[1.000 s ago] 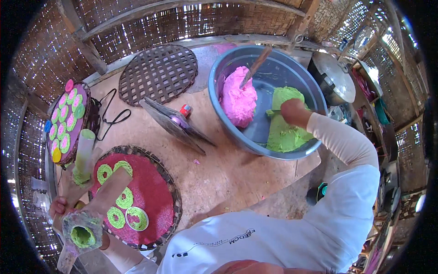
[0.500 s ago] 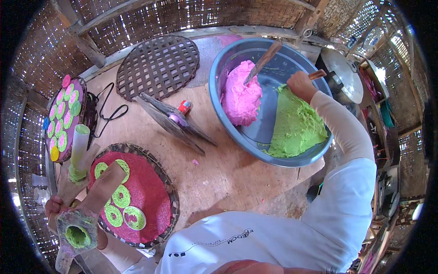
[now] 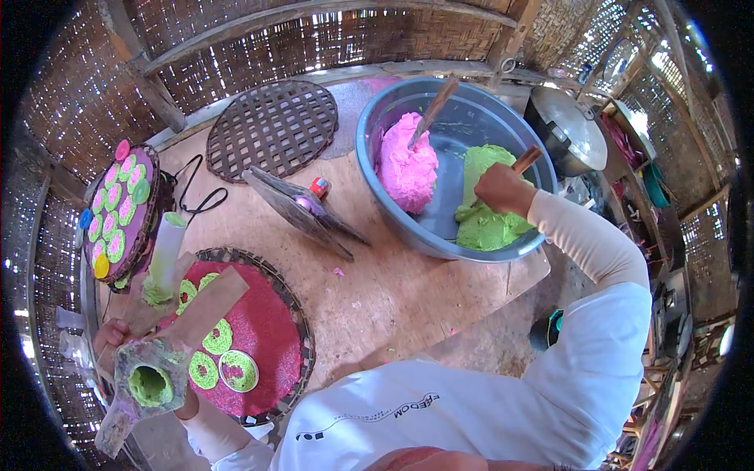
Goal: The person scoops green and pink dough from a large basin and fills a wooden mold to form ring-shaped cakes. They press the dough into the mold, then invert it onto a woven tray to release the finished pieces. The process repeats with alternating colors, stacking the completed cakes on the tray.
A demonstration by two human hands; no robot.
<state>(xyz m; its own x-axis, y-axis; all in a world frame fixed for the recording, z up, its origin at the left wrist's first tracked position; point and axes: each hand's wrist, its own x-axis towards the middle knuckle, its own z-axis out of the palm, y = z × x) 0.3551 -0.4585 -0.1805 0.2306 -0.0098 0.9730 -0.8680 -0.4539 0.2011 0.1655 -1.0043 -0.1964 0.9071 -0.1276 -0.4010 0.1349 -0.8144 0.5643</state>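
My right hand (image 3: 499,188) grips a wooden paddle (image 3: 525,160) sunk in green dough (image 3: 488,230) in the large blue-grey basin (image 3: 453,254). Pink dough (image 3: 402,177), with another stick (image 3: 437,106) upright in it, sits in the basin's left half. At lower left my left hand (image 3: 112,335) holds a wooden press (image 3: 206,307) whose open barrel (image 3: 150,385) has green dough inside. A translucent tube (image 3: 162,255) smeared green stands up beside it. Behind the press, a round tray with a red mat (image 3: 271,345) bears several green lacy rings (image 3: 217,337), one inside a pale ring.
A purple-matted tray (image 3: 137,235) of pink-and-green pieces and coloured discs leans at left, beside a black strap (image 3: 200,208). A lattice tray (image 3: 271,125), angled wooden boards (image 3: 302,220) and a small red can (image 3: 320,187) share the table (image 3: 377,306). A lidded pot (image 3: 565,129) stands at back right.
My right hand with the paddle rose toward the basin's back rim, then came back down and left into the green dough. My left hand and the press have barely moved.
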